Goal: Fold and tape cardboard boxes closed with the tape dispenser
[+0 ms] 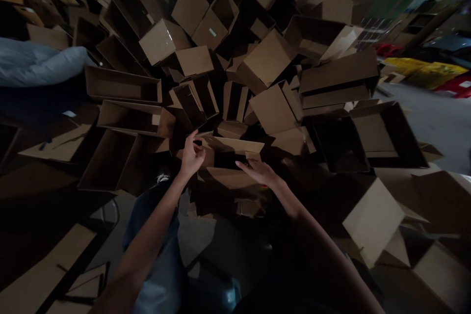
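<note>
In front of me is a small brown cardboard box (228, 176) with its top open and a long flap raised along the far side. My left hand (192, 157) is at the box's left end, its fingers bent and apart, close to the flap's left corner. I cannot tell whether it touches the cardboard. At the right end, my right hand (259, 171) grips the near wall, with a digit reaching over the dark opening. A short end flap (253, 156) stands just behind that hand. The inside of the box is in shadow.
A large heap of open cardboard boxes (267, 56) rises ahead. More boxes (373, 221) lie at right. Another person's pale sleeve (40, 62) enters at left. Below me is a bluish plastic stool (217, 289). Yellow sacks (427, 71) lie on the floor at far right.
</note>
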The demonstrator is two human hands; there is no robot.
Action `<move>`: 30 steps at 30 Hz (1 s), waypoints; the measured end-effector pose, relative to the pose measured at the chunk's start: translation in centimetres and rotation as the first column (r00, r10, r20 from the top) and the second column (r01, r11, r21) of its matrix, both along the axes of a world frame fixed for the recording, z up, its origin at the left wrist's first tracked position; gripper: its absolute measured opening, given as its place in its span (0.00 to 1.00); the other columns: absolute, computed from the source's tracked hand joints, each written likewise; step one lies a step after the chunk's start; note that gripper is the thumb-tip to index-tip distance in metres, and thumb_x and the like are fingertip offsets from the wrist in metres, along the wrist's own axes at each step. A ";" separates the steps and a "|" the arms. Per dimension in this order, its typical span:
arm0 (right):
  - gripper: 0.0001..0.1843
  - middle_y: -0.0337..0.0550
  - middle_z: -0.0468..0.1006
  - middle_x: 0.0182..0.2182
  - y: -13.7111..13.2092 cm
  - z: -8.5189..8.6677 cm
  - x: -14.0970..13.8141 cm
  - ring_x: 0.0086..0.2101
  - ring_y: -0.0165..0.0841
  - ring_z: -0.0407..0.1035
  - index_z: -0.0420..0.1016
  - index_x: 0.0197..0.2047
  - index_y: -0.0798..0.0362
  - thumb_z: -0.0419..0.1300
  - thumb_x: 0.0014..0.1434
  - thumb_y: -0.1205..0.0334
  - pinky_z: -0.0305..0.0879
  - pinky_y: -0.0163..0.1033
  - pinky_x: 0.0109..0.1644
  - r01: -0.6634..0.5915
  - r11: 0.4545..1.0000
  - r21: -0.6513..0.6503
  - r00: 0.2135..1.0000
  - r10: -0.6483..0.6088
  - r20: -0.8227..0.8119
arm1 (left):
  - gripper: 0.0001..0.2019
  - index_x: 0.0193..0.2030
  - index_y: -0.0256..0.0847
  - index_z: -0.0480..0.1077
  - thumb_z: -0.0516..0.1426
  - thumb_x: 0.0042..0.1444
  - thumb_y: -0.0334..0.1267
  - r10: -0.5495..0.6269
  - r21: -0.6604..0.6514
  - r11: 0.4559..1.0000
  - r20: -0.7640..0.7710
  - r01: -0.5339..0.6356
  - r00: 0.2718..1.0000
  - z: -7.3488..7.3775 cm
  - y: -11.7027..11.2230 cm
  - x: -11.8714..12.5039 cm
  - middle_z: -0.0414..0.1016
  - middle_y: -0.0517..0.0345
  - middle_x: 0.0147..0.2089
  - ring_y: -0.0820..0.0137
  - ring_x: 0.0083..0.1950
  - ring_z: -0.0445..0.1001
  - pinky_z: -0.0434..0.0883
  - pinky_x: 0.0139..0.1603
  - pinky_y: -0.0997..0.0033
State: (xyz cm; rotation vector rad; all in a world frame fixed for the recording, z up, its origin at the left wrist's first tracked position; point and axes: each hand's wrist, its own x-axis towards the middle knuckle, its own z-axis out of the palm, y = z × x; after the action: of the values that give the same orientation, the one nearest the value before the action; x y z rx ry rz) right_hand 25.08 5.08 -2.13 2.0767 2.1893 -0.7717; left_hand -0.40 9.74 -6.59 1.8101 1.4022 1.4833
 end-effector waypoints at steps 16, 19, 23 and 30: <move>0.41 0.60 0.80 0.49 1.1 -0.9 0.1 0.52 0.49 0.74 0.79 0.52 0.58 0.35 0.69 0.36 0.67 0.46 0.53 -0.099 0.994 0.053 0.980 0.088 0.176 | 0.29 0.45 0.35 0.79 0.38 0.72 0.46 -0.237 -0.271 0.962 -0.867 -0.015 0.438 5.0 -3.6 6.3 0.81 0.41 0.38 0.55 0.41 0.82 0.72 0.40 0.61; 0.41 0.61 0.81 0.46 1.3 -0.8 -0.1 0.50 0.49 0.75 0.81 0.45 0.59 0.35 0.69 0.37 0.68 0.44 0.51 -0.068 0.994 0.082 0.984 0.054 0.169 | 0.31 0.42 0.36 0.81 0.37 0.72 0.44 -0.281 -0.326 0.945 -0.863 -0.038 0.420 3.7 -3.9 7.2 0.81 0.41 0.38 0.56 0.43 0.81 0.72 0.41 0.61; 0.40 0.60 0.82 0.45 1.5 -1.0 0.0 0.49 0.49 0.76 0.82 0.42 0.57 0.38 0.68 0.35 0.69 0.45 0.51 -0.043 0.991 0.126 0.995 0.030 0.098 | 0.31 0.38 0.36 0.81 0.38 0.72 0.46 -0.251 -0.312 0.949 -0.834 -0.045 0.492 1.9 -3.7 7.3 0.81 0.41 0.36 0.57 0.44 0.81 0.72 0.42 0.62; 0.40 0.60 0.80 0.49 2.3 -1.8 0.5 0.53 0.50 0.74 0.79 0.47 0.56 0.39 0.66 0.32 0.67 0.47 0.53 0.004 0.997 0.074 0.999 -0.007 0.032 | 0.30 0.37 0.32 0.81 0.40 0.72 0.44 -0.269 -0.318 0.948 -0.829 -0.018 0.489 2.7 -2.8 7.3 0.81 0.37 0.38 0.53 0.44 0.81 0.72 0.44 0.58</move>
State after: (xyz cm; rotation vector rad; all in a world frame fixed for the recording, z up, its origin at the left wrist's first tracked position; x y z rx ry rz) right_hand 25.61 7.35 -3.90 2.1134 2.2294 -0.6621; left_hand 6.93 6.89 -3.93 2.5072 1.6967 0.1234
